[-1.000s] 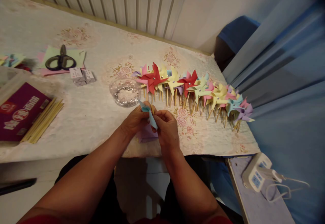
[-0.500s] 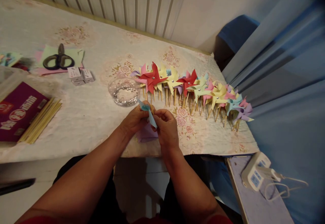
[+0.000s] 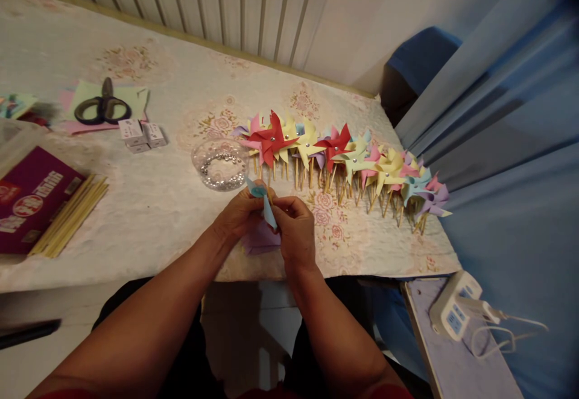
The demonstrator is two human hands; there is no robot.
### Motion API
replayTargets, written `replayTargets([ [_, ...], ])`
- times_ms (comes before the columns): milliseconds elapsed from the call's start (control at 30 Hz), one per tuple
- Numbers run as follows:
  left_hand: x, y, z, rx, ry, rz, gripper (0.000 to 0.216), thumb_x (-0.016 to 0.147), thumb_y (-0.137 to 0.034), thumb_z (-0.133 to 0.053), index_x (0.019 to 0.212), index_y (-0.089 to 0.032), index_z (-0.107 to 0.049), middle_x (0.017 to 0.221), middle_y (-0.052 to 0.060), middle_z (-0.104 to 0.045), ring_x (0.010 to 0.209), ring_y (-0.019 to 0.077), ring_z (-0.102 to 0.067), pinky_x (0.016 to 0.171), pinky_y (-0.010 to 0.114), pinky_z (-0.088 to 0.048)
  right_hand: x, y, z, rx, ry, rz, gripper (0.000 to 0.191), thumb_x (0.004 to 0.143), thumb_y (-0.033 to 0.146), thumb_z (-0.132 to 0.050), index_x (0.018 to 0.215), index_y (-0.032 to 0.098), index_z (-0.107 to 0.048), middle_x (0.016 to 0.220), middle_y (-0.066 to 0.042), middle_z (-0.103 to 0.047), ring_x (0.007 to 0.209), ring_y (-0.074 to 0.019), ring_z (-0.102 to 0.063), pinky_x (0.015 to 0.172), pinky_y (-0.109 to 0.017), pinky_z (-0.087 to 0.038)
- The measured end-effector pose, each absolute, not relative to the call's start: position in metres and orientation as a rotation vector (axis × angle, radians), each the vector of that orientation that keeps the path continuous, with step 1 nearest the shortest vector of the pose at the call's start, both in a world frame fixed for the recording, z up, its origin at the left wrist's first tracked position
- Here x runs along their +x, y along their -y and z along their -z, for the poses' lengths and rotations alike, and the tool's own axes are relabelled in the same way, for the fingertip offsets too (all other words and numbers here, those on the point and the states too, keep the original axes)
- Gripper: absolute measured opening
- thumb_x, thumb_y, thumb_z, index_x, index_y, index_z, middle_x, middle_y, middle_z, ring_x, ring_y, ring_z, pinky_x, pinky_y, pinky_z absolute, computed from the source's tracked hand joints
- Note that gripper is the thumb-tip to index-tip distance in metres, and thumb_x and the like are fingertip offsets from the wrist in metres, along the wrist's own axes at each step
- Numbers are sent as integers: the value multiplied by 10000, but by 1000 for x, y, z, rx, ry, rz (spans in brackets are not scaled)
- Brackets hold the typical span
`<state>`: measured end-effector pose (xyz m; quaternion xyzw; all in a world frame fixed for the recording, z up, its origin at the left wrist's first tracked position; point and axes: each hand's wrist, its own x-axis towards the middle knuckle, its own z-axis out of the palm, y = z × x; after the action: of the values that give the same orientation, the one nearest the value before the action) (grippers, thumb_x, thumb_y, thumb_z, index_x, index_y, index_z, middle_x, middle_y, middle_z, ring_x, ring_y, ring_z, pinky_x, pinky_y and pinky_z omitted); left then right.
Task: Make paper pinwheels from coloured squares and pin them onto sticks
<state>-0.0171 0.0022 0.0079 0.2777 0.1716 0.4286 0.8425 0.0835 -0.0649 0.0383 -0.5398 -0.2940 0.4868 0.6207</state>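
Between my two hands is a blue paper pinwheel [image 3: 268, 211], its blades folded and seen from the side. My left hand [image 3: 242, 211] is closed on the paper at its left. On the other side my right hand [image 3: 296, 224] pinches it, with the fingers bent around a short piece of wooden stick [image 3: 270, 194]. The exact fingertip grip is partly hidden. Under the hands lies a stack of purple paper [image 3: 261, 239]. A clear round dish [image 3: 221, 164] holding small shiny metal pins stands just beyond my left hand.
Finished pinwheels [image 3: 335, 146] in several colours form a long row to the right. Black scissors [image 3: 103, 108] rest on coloured paper, beside small white boxes [image 3: 142, 135]. Wooden sticks [image 3: 70, 215] lie by a purple package [image 3: 38, 197]. A power strip [image 3: 456, 305] sits at lower right.
Both hands stay in nearly the same place around the blue pinwheel. The right hand has shifted very slightly left, and the paper has turned a little.
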Motion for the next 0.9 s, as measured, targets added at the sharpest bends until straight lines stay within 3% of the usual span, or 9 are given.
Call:
replayTargets([
  [533,-18,-4,-3,574,-365,-903,290,612,-142,-841,735,-165,-579,716,-18,-621,545,156,-624,425,269,-538,81,65,-40,-1270,689,-1079,110,704,277,-747,739,214,-665,574,69,-579,469,-79,-471,428,-198,-353],
  [900,-19,-7,1,561,-362,-901,251,623,-122,-856,732,-136,-631,721,-14,-631,628,113,-639,580,212,-568,81,64,-38,-1249,714,-1072,93,708,278,-737,730,222,-666,557,76,-554,463,-79,-451,431,-202,-339],
])
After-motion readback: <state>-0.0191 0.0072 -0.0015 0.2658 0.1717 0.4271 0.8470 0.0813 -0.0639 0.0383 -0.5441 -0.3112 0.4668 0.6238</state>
